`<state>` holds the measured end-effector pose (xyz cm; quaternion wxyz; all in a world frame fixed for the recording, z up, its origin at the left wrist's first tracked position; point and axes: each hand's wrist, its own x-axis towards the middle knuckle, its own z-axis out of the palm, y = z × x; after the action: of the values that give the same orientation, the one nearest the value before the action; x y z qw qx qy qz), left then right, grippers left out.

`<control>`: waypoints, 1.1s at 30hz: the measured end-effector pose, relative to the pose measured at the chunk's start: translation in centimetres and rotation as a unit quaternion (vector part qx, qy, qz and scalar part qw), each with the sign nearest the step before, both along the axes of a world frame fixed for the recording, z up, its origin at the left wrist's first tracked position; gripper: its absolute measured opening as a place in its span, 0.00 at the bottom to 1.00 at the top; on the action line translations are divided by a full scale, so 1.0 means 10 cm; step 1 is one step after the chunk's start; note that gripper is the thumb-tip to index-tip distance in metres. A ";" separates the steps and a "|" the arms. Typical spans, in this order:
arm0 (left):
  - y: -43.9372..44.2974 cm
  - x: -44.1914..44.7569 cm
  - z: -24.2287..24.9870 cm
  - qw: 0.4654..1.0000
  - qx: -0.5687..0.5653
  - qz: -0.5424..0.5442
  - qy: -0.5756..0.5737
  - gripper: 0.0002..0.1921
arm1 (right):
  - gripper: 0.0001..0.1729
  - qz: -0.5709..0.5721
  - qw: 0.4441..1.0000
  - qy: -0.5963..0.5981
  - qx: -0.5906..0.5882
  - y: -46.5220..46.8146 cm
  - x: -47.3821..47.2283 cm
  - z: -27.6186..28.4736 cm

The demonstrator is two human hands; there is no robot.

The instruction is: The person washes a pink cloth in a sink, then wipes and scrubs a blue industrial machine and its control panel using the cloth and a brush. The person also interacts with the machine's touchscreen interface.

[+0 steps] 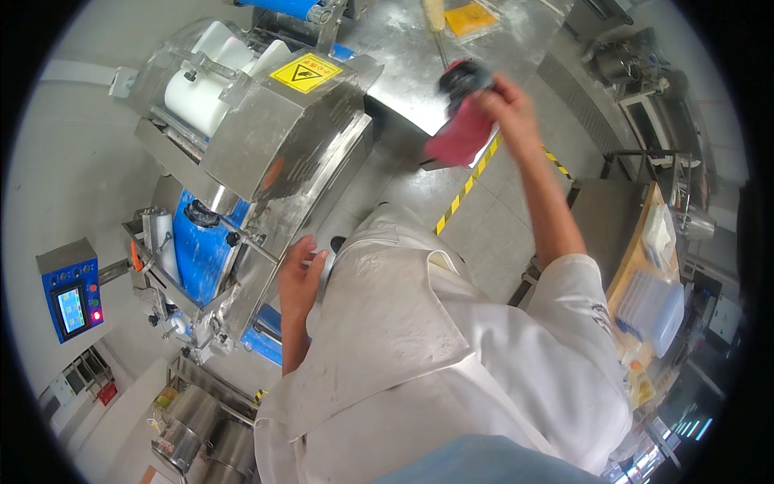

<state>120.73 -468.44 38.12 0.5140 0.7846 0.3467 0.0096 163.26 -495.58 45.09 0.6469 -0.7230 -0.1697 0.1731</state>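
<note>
My right hand (513, 112) is raised over the near corner of a stainless-steel table (399, 78), gripping a red cloth (461, 136). A dark, blurred item (464, 81) is bunched with the cloth at the fingers; I cannot tell what it is. Low beside the body, my left hand (300, 272) holds nothing, its fingers somewhat apart. It is close to the side of a metal dough-sheeting machine (272, 145); contact cannot be made out. White rollers (196, 100) and a flour-dusted blue conveyor belt (202, 260) show on that machine.
A blue control panel (72, 296) with a lit screen stands left of the machine. On the table lie a brush (434, 18) and a yellow-orange sheet (470, 19). Yellow-black tape (465, 193) marks the floor. Plastic containers (650, 311) rest on a wooden-topped bench at right.
</note>
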 end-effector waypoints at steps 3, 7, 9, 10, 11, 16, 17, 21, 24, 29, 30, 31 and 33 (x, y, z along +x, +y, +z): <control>0.03 -0.32 -0.40 0.992 0.094 -0.024 0.076 0.25 | 0.14 -0.032 0.991 -0.113 -0.071 -0.40 0.91 -0.02; -0.12 -0.98 -0.89 0.981 0.106 0.026 0.163 0.25 | 0.35 -0.123 0.778 -0.437 -0.435 -0.57 1.65 -0.41; -0.24 -1.30 -1.05 0.964 0.029 0.097 0.245 0.27 | 0.41 -0.135 0.751 -0.434 -0.479 -0.49 1.73 -0.80; -0.35 -1.47 -1.08 0.960 0.050 0.092 0.258 0.27 | 0.41 -0.115 0.765 -0.408 -0.485 -0.40 1.67 -1.10; -0.46 -1.61 -1.10 0.953 0.066 0.090 0.282 0.28 | 0.41 -0.093 0.772 -0.380 -0.500 -0.34 1.56 -1.40; -1.03 -2.03 -1.06 0.910 -0.036 0.206 0.358 0.30 | 0.37 0.074 0.797 -0.283 -0.529 -0.21 1.23 -2.80; -1.12 -2.09 -1.06 0.904 -0.040 0.218 0.365 0.30 | 0.35 0.060 0.798 -0.306 -0.515 -0.20 1.29 -2.96; -1.20 -2.30 -1.05 0.904 -0.017 0.253 0.343 0.28 | 0.31 0.005 0.917 -0.079 -0.391 -0.16 1.58 -2.93; -0.89 -2.38 -1.00 0.921 0.055 0.276 0.268 0.26 | 0.29 -0.110 0.960 0.035 -0.256 -0.08 1.41 -2.55; 0.05 -2.28 -0.46 0.915 0.177 0.351 0.097 0.19 | 0.26 -0.140 0.972 -0.120 -0.149 -0.38 -0.04 -2.14; 0.23 -2.24 -0.30 0.911 0.199 0.359 0.042 0.17 | 0.26 -0.167 0.952 -0.123 -0.224 -0.52 -0.40 -2.14; 0.44 -2.19 -0.14 0.904 0.219 0.366 -0.016 0.15 | 0.25 -0.178 0.927 -0.145 -0.297 -0.69 -0.83 -2.20; 0.87 -2.20 0.20 0.905 0.316 0.282 -0.030 0.14 | 0.25 -0.046 0.921 -0.153 -0.354 -1.22 -1.68 -2.23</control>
<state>98.76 -459.73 40.14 0.2250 0.7745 0.5171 0.2867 146.48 -507.76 22.77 0.3219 -0.9297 -0.1605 0.0789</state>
